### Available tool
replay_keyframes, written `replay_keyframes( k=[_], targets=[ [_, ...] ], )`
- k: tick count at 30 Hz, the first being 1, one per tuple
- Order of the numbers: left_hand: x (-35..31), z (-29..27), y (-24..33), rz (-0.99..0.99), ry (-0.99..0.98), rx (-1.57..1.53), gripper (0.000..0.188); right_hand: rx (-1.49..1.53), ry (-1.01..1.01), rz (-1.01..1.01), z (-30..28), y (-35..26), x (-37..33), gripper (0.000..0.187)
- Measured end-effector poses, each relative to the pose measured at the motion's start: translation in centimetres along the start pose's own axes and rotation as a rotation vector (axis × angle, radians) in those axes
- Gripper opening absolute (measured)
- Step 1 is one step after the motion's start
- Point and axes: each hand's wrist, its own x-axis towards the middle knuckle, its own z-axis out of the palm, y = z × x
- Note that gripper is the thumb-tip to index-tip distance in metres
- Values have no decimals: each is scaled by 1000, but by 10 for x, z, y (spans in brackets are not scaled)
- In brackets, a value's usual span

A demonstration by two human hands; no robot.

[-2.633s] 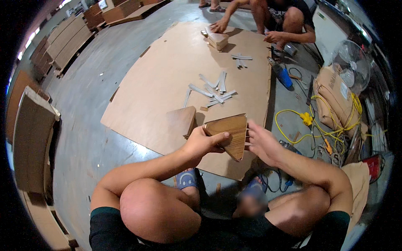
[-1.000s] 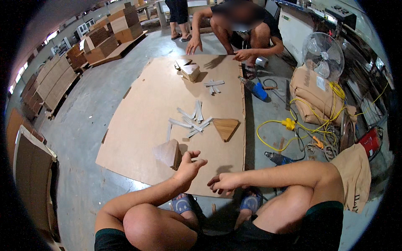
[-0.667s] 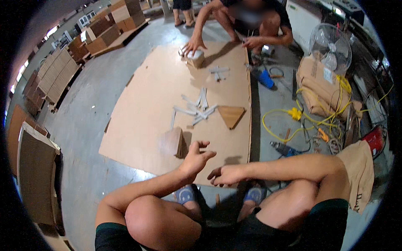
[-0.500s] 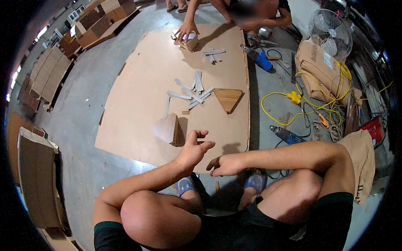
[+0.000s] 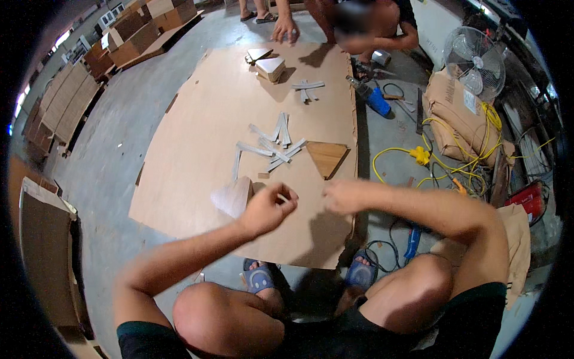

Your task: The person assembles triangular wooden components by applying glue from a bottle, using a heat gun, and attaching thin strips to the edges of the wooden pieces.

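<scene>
My left hand point(image 5: 272, 207) hovers over the near part of the cardboard sheet point(image 5: 197, 119), its fingers curled toward the thumb with nothing seen in them. It partly covers a stack of pale wedge-shaped wooden pieces point(image 5: 230, 197). My right hand point(image 5: 348, 196) is raised near the sheet's right edge, curled and smeared by motion; its fingertips are unclear. Just beyond it lies a brown triangular wooden block point(image 5: 327, 157). Several thin grey strips point(image 5: 272, 145) lie crisscrossed left of the block, with a small wood chip point(image 5: 263, 176) closer to me.
A co-worker's hand point(image 5: 286, 29) is beyond the far edge, behind more wedge-shaped pieces point(image 5: 271, 67) and grey strips point(image 5: 308, 90). To the right are a blue power tool point(image 5: 376, 100), a yellow cord point(image 5: 382, 140), brown sacks point(image 5: 452, 113) and a fan point(image 5: 475, 60). Cardboard stacks point(image 5: 69, 110) stand left.
My left hand's fingers have curled in. My right hand has moved up and away from me. The co-worker's hand has let go of the far wedge-shaped pieces and drawn back.
</scene>
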Motion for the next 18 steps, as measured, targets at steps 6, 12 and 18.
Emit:
replay_keyframes(
  k=[6,12,18],
  targets=[
    [67,-81,10,199,-176,1098,30,-440,121,141,-61,59,28,44],
    [123,-124,-43,-30,-128,1321,32,-237,388,197,-42,81,75,51],
    [139,-110,-109,-48,93,1142,40,-268,330,191,-24,80,87,63]
  ],
)
